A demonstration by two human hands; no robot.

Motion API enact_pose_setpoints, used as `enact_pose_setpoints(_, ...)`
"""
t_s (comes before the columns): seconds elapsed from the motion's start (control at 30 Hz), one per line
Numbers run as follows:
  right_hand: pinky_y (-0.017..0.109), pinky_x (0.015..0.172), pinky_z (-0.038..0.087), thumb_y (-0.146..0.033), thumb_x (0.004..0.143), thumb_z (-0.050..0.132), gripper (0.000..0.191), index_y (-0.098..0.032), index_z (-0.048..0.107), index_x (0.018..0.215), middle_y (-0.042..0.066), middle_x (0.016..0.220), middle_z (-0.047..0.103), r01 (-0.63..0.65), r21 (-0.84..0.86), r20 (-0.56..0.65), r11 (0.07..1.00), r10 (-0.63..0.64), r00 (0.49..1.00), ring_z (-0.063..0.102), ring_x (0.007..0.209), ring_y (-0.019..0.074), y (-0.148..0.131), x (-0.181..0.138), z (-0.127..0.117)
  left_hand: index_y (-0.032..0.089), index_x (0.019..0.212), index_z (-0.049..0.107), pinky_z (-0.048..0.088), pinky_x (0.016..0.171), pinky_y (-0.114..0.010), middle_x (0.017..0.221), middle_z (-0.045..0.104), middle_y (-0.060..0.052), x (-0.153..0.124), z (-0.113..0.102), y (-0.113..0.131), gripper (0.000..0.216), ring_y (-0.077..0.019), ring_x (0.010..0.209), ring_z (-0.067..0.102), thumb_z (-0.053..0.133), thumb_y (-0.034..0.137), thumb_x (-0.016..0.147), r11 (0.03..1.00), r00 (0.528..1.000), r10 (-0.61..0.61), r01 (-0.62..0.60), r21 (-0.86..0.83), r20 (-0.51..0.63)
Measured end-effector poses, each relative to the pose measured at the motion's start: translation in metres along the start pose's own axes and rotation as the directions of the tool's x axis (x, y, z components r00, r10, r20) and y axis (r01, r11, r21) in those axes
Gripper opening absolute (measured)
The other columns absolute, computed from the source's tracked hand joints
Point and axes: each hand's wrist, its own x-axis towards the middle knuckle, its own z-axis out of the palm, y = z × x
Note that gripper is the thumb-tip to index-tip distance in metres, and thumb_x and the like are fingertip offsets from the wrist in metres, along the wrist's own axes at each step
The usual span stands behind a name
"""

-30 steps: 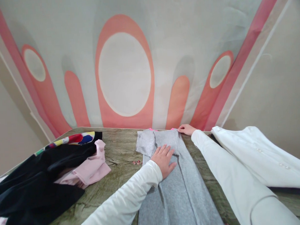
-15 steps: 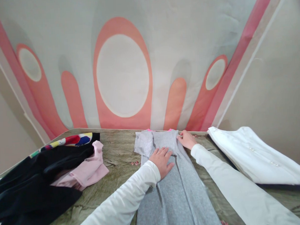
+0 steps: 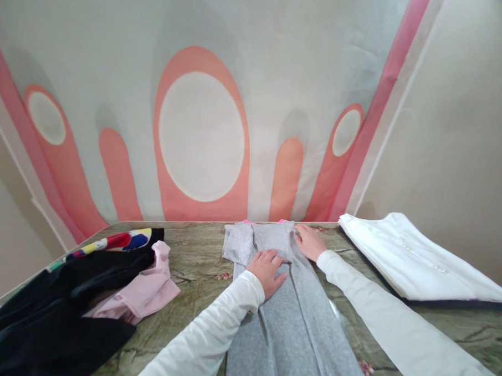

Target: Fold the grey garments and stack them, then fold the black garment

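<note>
A grey garment [image 3: 290, 325] lies stretched out lengthwise on the marbled green table [image 3: 196, 257], its far end near the wall with a bit of pink showing at the edge. My left hand [image 3: 268, 270] rests flat on the garment's upper middle, fingers spread. My right hand [image 3: 309, 242] lies on the garment's right upper edge, fingers extended and pressed onto the fabric. Both arms wear white sleeves.
A pile of black cloth [image 3: 57, 318] with a pink garment [image 3: 143, 289] and a multicoloured piece [image 3: 112, 242] sits at the left. A folded white garment [image 3: 412, 264] lies at the right. A wall with pink and white ovals stands behind the table.
My right hand has drawn back from the garment's far right corner toward me along its right edge. My left hand has shifted only slightly nearer.
</note>
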Motion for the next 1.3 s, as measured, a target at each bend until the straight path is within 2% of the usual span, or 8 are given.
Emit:
enact_pose_setpoints(0.07,0.029,0.099,0.023,-0.026,0.086,0.031,0.042,-0.012,0.041,0.124,0.011,0.131,0.041,0.114,0.034,0.100,0.993,-0.117,0.988,0.035,0.120,0.0187,-0.006,-0.001,0.007,0.022,0.114,0.047,0.025,0.099,-0.046,0.128,0.042,-0.008,0.000,0.000,0.000,0.036,-0.0242,0.119,0.036,0.043,0.040,0.082,1.000,1.000,-0.001,0.001,0.002,-0.001)
enact_pose_setpoints(0.17,0.034,0.101,0.020,-0.037,0.088,0.025,0.049,-0.012,0.034,0.130,0.011,0.138,0.030,0.055,0.011,0.209,0.998,-0.056,0.976,0.025,0.126,0.0213,-0.008,0.002,0.019,0.023,0.114,0.047,0.025,0.099,-0.045,0.128,0.043,-0.008,0.000,0.000,0.001,0.036,-0.0239,0.119,0.036,0.043,0.041,0.083,1.000,1.000,-0.002,0.002,0.003,0.000)
enact_pose_setpoints(0.4,0.028,0.095,0.028,-0.024,0.089,0.024,0.041,-0.007,0.043,0.120,0.016,0.125,0.044,-0.048,-0.007,0.088,0.999,0.048,0.995,0.044,0.111,0.0183,0.002,0.018,0.025,0.023,0.115,0.046,0.025,0.099,-0.045,0.127,0.043,-0.008,-0.001,0.002,-0.001,0.037,-0.0237,0.119,0.036,0.042,0.041,0.083,1.000,1.000,0.003,-0.002,0.013,-0.006)
enact_pose_setpoints(0.53,0.026,0.098,0.025,-0.018,0.085,0.030,0.040,-0.012,0.045,0.121,0.011,0.127,0.044,-0.021,-0.021,0.115,1.000,0.023,0.993,0.039,0.115,0.0172,0.003,0.023,0.025,0.022,0.113,0.047,0.026,0.097,-0.044,0.125,0.044,-0.008,0.001,0.003,-0.001,0.036,-0.0241,0.117,0.037,0.043,0.041,0.082,1.000,1.000,0.002,-0.002,0.021,-0.019)
enact_pose_setpoints(0.73,0.037,0.098,0.024,-0.022,0.081,0.034,0.047,-0.018,0.041,0.126,0.006,0.136,0.036,-0.085,-0.062,0.169,0.994,0.094,0.981,0.032,0.121,0.0222,0.009,0.035,0.028,0.020,0.104,0.051,0.038,0.083,-0.038,0.105,0.050,-0.008,0.003,-0.005,0.002,0.031,-0.0236,0.098,0.047,0.046,0.039,0.081,0.998,1.000,-0.023,0.024,0.060,-0.010)
enact_pose_setpoints(1.03,0.045,0.089,0.030,-0.024,0.079,0.037,0.042,-0.025,0.046,0.120,0.008,0.126,0.046,-0.204,-0.114,0.132,0.972,0.218,0.967,0.038,0.113,0.0286,0.006,0.038,0.020,0.020,0.104,0.053,0.039,0.080,-0.037,0.096,0.048,-0.008,0.006,-0.006,-0.010,0.028,-0.0227,0.092,0.047,0.046,0.036,0.082,0.998,0.999,-0.043,0.044,0.051,-0.017)
enact_pose_setpoints(1.17,0.037,0.095,0.027,-0.025,0.081,0.035,0.044,-0.019,0.042,0.124,0.009,0.134,0.037,-0.130,-0.101,0.111,0.986,0.141,0.984,0.032,0.120,0.0242,-0.002,0.022,0.017,0.019,0.102,0.055,0.039,0.079,-0.036,0.094,0.049,-0.008,0.007,-0.010,-0.019,0.027,-0.0220,0.090,0.049,0.044,0.034,0.082,0.996,0.997,-0.064,0.066,0.054,-0.033)
enact_pose_setpoints(1.3,0.037,0.099,0.023,-0.036,0.087,0.024,0.048,-0.018,0.034,0.131,0.005,0.138,0.032,0.021,-0.021,0.201,1.000,-0.017,0.980,0.027,0.124,0.0212,-0.006,0.003,0.018,0.020,0.097,0.056,0.039,0.079,-0.036,0.093,0.050,-0.007,0.008,-0.012,-0.020,0.023,-0.0218,0.090,0.050,0.048,0.034,0.080,0.996,0.998,-0.060,0.059,0.068,0.005)
